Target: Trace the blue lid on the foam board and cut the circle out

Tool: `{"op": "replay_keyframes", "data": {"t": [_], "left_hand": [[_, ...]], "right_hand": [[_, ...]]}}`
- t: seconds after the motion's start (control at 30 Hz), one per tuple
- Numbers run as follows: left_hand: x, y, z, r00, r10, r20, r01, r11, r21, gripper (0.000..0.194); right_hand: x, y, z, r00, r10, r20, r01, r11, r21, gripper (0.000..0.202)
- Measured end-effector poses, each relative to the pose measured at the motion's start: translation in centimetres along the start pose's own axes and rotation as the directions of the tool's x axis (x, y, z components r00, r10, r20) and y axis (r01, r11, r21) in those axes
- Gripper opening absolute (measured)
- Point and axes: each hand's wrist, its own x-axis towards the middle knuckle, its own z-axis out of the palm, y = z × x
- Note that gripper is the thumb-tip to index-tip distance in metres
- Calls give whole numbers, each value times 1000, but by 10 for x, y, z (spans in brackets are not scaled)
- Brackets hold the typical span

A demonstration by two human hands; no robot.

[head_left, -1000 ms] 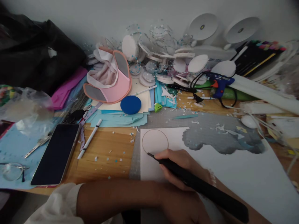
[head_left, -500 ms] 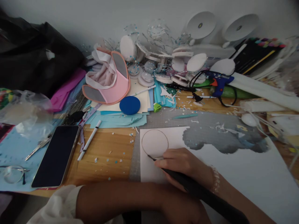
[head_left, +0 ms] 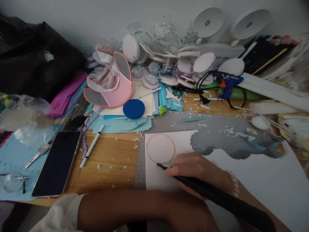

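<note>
My right hand (head_left: 193, 166) is closed around a thick black pen-shaped tool (head_left: 217, 193) with a thin dark tip. That tip is at the lower edge of a brownish circle outline (head_left: 161, 148) on a large white sheet (head_left: 256, 190). I cannot tell whether the tip touches the sheet. The sheet's far edge is ragged and wavy, with the grey mat (head_left: 169, 121) showing beyond it. My left forearm crosses the near side, and my left hand (head_left: 190, 216) lies low over the sheet, under my right wrist and the tool; its fingers are hidden.
To the left lie a phone (head_left: 58, 162), a white marker (head_left: 92, 146), scissors (head_left: 38, 155) and glasses (head_left: 14, 182). Beyond the sheet are a blue oval disc (head_left: 133, 109), a pink visor cap (head_left: 118, 95), several white discs (head_left: 204, 62) and a blue glue gun (head_left: 228, 87). Paper scraps are scattered around.
My right hand and the tool have shifted slightly right and down. The tip has moved from the circle's lower left to its bottom. The left arm stays nearly in place.
</note>
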Motion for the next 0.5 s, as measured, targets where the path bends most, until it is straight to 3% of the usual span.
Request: {"op": "replay_keyframes", "data": {"t": [0.17, 0.27, 0.5], "left_hand": [[-5, 7, 0, 996, 3, -90, 3, 998, 68, 22], [-4, 7, 0, 994, 40, -102, -29, 994, 105, 19], [-7, 14, 3, 988, -59, -144, 82, 984, 158, 14]], "right_hand": [[-3, 4, -5, 998, 11, 58, -15, 997, 79, 28], [-8, 8, -5, 999, 26, 27, -30, 985, 171, 30], [-9, 12, -5, 961, 274, -43, -243, 906, 346, 17]]}}
